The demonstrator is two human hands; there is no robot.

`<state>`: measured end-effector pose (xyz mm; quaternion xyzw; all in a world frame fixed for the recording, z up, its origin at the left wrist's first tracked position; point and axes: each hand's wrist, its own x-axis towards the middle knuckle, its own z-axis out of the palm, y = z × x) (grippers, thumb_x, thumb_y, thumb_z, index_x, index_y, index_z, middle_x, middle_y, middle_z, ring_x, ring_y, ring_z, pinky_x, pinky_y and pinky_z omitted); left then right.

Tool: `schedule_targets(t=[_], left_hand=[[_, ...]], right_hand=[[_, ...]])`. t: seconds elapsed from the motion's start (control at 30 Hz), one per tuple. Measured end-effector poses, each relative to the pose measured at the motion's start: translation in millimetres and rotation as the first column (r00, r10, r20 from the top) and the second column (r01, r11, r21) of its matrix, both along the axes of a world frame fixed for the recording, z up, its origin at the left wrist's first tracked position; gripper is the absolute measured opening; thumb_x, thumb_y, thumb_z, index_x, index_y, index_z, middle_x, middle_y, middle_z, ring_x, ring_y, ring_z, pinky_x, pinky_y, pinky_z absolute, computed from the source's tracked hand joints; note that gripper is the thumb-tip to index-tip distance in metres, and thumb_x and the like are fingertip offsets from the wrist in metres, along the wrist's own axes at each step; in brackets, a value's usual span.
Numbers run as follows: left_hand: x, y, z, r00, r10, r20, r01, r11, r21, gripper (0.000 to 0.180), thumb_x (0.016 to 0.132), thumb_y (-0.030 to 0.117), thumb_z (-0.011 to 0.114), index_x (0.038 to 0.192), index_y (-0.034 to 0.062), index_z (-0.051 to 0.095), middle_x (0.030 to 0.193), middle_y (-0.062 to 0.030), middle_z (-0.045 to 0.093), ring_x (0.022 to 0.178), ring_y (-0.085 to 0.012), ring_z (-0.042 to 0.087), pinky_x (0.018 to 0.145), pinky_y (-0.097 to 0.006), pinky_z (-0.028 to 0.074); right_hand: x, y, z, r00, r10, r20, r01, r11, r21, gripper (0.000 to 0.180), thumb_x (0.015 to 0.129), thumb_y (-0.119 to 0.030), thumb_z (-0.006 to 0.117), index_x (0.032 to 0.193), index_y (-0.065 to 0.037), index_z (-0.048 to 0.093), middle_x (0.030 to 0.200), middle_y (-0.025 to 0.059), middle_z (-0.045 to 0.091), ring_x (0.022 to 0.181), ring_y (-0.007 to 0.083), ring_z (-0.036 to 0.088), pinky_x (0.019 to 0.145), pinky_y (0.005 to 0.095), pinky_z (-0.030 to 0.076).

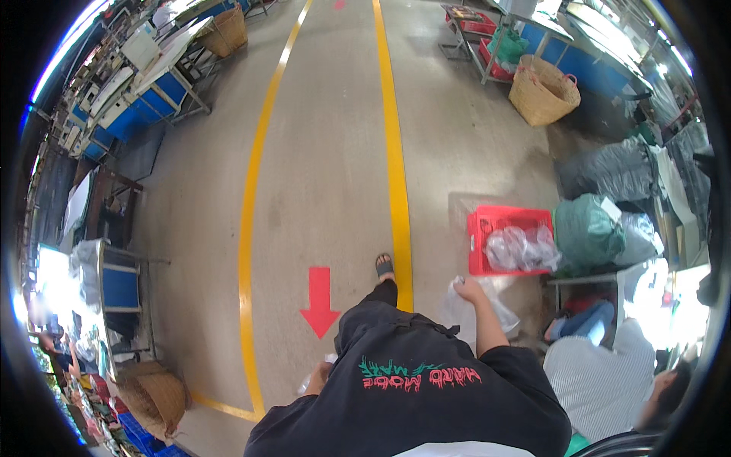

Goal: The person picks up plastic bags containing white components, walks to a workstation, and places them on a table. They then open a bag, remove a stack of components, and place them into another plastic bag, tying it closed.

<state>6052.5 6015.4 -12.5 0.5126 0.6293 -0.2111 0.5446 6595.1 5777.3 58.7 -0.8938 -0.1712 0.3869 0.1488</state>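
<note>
The right hand (470, 289) is out to the person's right side, its fingers closed around the top of a thin, crinkled clear plastic bag (472, 312) that hangs limp beside the hip. The left hand (318, 378) sits low against the black shirt, fingers curled on a smaller scrap of clear plastic (314, 381); how firmly it pinches cannot be told, since the shirt hides part of it.

Just ahead of the held bag stands a red slatted plastic crate (487, 228), rectangular, with glossy bundled clear bags (521, 247) heaped inside. Beside it lie soft bulging sacks, one green (586, 228), one grey (609, 171). A round woven basket (542, 91) stands farther off near blue worktops (586, 61).

The floor (327, 152) is smooth grey concrete with two painted yellow lines (394, 167) bounding a wide open lane, a red arrow (320, 301) painted between them. A seated person in a striped shirt (594, 381) crowds the right edge
</note>
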Motion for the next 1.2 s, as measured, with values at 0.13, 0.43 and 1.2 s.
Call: schedule_targets(t=[0.13,0.43,1.2], left_hand=[[164.4,168.6,14.3,0.945,0.272,0.181,-0.274,0.962,-0.016,0.038,0.098,0.028,0.050,0.105,-0.0013,0.072,0.098,-0.0267,0.073,0.088,-0.0449,0.070,0.077,-0.055,0.055],[586.5,515.4,82.0,0.902,-0.430,0.039,0.335,0.754,0.565,0.051,0.102,0.031,0.042,0.127,-0.0081,0.062,0.126,-0.0350,0.063,0.123,-0.0484,0.059,0.107,-0.050,0.046],[1093.7,1062.2,11.6,0.744,0.616,0.259,-0.545,0.784,-0.297,0.033,0.091,0.019,0.056,0.106,-0.0039,0.074,0.102,-0.0114,0.073,0.094,-0.0281,0.070,0.080,-0.050,0.053]], right_hand=[[68.9,69.2,-27.7,0.953,-0.198,-0.228,0.180,0.979,-0.098,0.053,0.085,-0.044,0.068,0.107,0.005,0.072,0.088,0.0182,0.072,0.074,0.0310,0.068,0.064,0.0445,0.052],[254.4,205.1,-125.5,0.661,-0.581,-0.474,0.582,0.796,-0.164,0.033,0.087,-0.038,0.066,0.092,-0.005,0.065,0.072,0.0096,0.059,0.055,0.0258,0.057,0.045,0.0437,0.044],[1033.1,1022.4,-18.2,0.938,-0.214,-0.272,0.208,0.977,-0.053,0.059,0.088,-0.045,0.069,0.114,0.008,0.065,0.077,0.0176,0.068,0.056,0.0294,0.063,0.047,0.0435,0.048]])
